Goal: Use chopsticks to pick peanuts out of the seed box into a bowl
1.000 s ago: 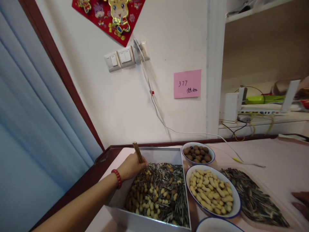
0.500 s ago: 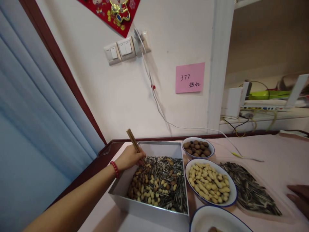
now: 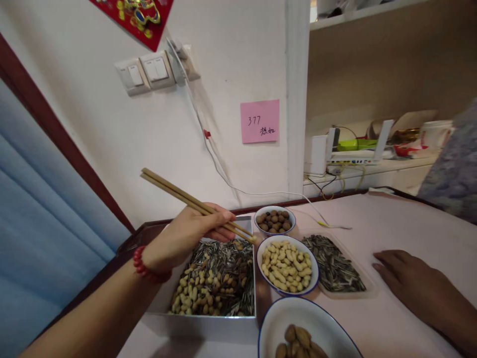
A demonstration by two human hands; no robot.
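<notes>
My left hand (image 3: 203, 226), with a red bead bracelet (image 3: 147, 268) on its wrist, is closed around a pair of wooden chopsticks (image 3: 175, 191). Their tips pinch a small pale piece, probably a peanut (image 3: 254, 239), between the box and a bowl. Below my hand, a grey-white box (image 3: 208, 323) contains mixed sunflower seeds (image 3: 219, 253) and peanuts (image 3: 186, 293). Right of it stands a blue-rimmed bowl (image 3: 269, 291) of peanuts (image 3: 285, 266). My right hand (image 3: 410, 281) lies flat on the table, holding nothing.
Behind the peanut bowl stands a bowl (image 3: 256, 223) of round brown nuts; nearer is a bowl (image 3: 324, 323) with elongated brown nuts. A shallow clear tray (image 3: 368, 293) carries sunflower seeds. A white cable (image 3: 268, 193) crosses the table's back. Patterned fabric (image 3: 452, 169) shows at far right.
My left hand has lifted out of the box and moved toward the peanut bowl, chopsticks now slanting with a pale piece at their tips. The view has turned right, showing more of my right hand.
</notes>
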